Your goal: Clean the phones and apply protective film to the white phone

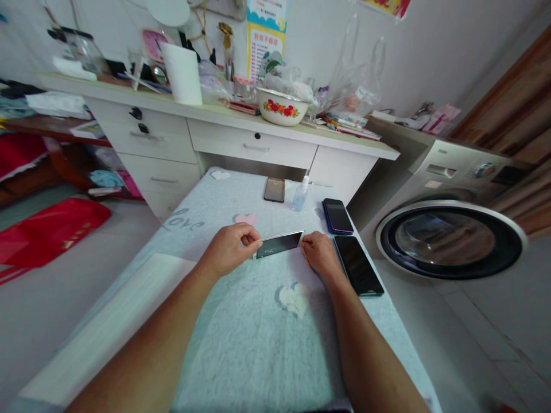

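A white-edged smartphone is held on its long side, its dark screen tilted toward me, over the cloth-covered table. My left hand pinches its left end between thumb and fingers. At the other end, my right hand has its fingers curled against the phone's right edge; its fingertips are partly hidden. Just right of that hand lies a large black phone, screen up. Beyond it is another dark phone with a purple-blue edge. Farther back, a clear spray bottle stands beside a brownish phone case.
The light blue cloth has heart prints, and a white strip lies along its left side. Behind is a white desk bearing a floral enamel bowl and a paper roll. A washing machine stands right.
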`<action>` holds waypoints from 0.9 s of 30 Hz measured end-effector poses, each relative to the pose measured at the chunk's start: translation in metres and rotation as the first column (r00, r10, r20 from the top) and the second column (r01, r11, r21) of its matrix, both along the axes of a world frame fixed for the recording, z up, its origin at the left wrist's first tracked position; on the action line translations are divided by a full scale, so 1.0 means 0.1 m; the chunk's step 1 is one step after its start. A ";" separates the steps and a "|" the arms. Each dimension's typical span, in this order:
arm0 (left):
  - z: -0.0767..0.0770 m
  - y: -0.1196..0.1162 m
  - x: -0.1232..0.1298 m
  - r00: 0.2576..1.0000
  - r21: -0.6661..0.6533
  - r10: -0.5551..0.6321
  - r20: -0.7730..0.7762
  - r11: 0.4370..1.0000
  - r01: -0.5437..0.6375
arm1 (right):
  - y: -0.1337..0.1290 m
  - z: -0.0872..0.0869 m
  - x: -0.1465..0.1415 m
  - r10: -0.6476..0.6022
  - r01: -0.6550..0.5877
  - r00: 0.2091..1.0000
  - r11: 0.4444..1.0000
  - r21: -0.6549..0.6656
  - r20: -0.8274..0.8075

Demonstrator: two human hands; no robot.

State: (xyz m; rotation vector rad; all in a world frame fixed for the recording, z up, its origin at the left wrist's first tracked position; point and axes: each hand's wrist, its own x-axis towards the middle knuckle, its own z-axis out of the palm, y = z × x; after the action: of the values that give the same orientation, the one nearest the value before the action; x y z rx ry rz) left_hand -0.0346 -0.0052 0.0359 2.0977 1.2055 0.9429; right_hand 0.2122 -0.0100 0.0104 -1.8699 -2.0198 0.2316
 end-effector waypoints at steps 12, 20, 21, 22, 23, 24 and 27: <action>0.05 -0.05 0.01 0.999 -0.022 -0.024 -0.033 0.999 0.024 | 0.04 -0.02 0.19 -0.110 0.127 0.904 0.992 0.013 -0.413; 0.12 -0.20 0.04 0.976 0.074 -0.056 -0.213 0.995 0.073 | 0.01 0.01 0.13 -0.156 0.110 0.488 0.987 -0.117 -0.859; 0.12 -0.24 0.04 0.970 0.090 -0.066 -0.234 0.992 0.089 | 0.01 0.02 0.12 -0.157 0.106 0.472 0.987 -0.121 -0.868; 0.11 -0.27 0.04 0.964 0.107 -0.075 -0.255 0.989 0.105 | 0.00 0.03 0.12 -0.157 0.104 0.465 0.987 -0.122 -0.871; 0.10 -0.30 0.05 0.957 0.130 -0.083 -0.279 0.984 0.123 | 0.01 0.03 0.12 -0.153 0.104 0.465 0.988 -0.118 -0.872; 0.08 -0.34 0.05 0.949 0.165 -0.082 -0.304 0.977 0.138 | 0.01 0.04 0.12 -0.147 0.105 0.468 0.988 -0.110 -0.871; 0.02 -0.44 0.07 0.915 0.261 -0.066 -0.398 0.948 0.182 | 0.02 0.02 0.12 -0.134 0.107 0.486 0.990 -0.093 -0.863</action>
State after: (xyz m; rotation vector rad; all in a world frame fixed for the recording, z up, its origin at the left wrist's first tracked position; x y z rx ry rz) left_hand -0.0272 -0.0490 0.0374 2.6607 1.1474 0.7023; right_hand 0.2240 -0.0079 0.0126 -1.4011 -1.1434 0.9621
